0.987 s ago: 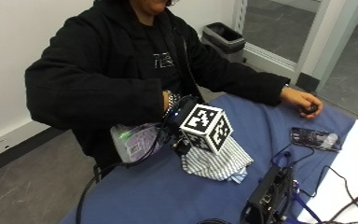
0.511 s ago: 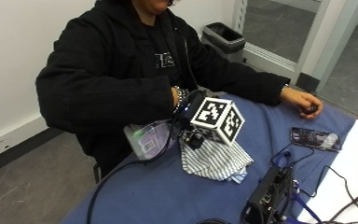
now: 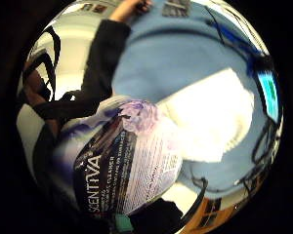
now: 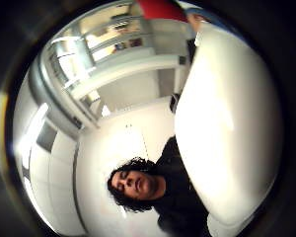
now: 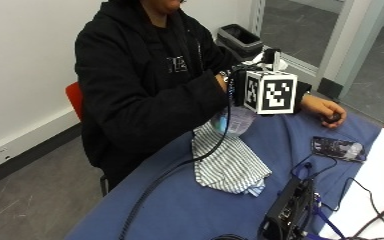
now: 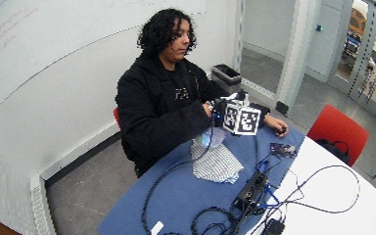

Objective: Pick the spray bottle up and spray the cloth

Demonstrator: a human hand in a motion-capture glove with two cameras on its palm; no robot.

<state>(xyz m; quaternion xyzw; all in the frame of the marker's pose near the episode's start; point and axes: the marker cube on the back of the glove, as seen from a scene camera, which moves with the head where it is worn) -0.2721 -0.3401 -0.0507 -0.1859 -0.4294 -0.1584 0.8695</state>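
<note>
The gloved right hand (image 5: 245, 80) is holding the spray bottle (image 5: 235, 119) raised above the bench (image 5: 179, 210), grip closing round its neck. The bottle is hanging upright directly over the near edge of the striped cloth (image 5: 228, 165), its nozzle hidden, so its aim cannot be confirmed.

Seated person (image 6: 165, 105) holds spray bottle (image 6: 209, 138) above striped cloth (image 6: 217, 164) — blue table (image 6: 175, 205).

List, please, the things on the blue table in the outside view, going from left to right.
Striped blue-and-white cloth → black electronic box with cables → dark phone-like device lying flat. The translucent spray bottle is held above the cloth, so its place is unclear.
</note>
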